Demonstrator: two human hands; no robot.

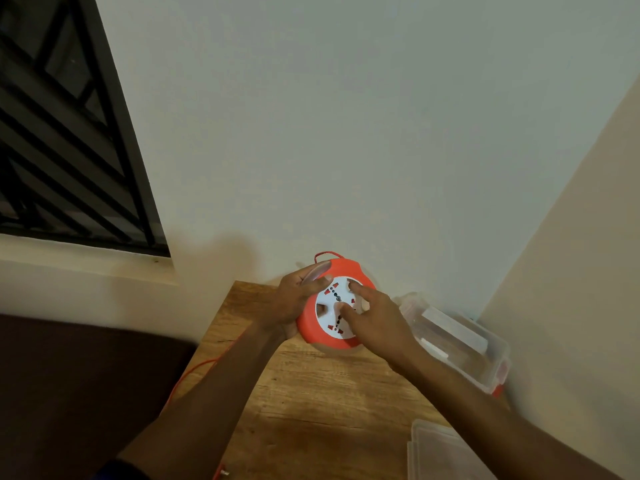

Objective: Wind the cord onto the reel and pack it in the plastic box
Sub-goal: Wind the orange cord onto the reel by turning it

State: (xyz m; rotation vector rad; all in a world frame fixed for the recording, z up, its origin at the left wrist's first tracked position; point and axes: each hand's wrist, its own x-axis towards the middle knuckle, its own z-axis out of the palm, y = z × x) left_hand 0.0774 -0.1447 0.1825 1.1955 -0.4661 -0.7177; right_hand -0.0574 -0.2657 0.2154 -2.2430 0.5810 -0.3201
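Wooden table (311,403) in a room corner, plain walls behind and to the right, barred window (62,133) upper left. Clear plastic box (460,344) at table's far right, open w/ nothing of the task inside, red latch at its near end; prob. parked there to be in reach for packing later. Clear lid (440,452) lying apart at the near right edge, off the box so the mouth is free. Reel (334,306), orange rim w/ white socket face, tilted up toward the camera just above the tabletop, near the back wall, just left of the box. Left hand (294,303) clasped on the reel's left rim, thumb over the front edge, seemingly bracing the body so it won't spin. Right hand (377,317) not gripping anything: fingers spread, two fingertips (353,287) pressed into recesses of the white disc, likely to crank it round and draw cord in. Winding judged under way, not finished. Orange cord (204,365) trailing from under the left forearm, off the table's left edge and down; small loop showing over the reel's top. Plug end apparently at bottom edge near the table front, too small to be sure. Possible snags: cord catching on the table edge, left forearm lying across its path, box close to the right wrist.
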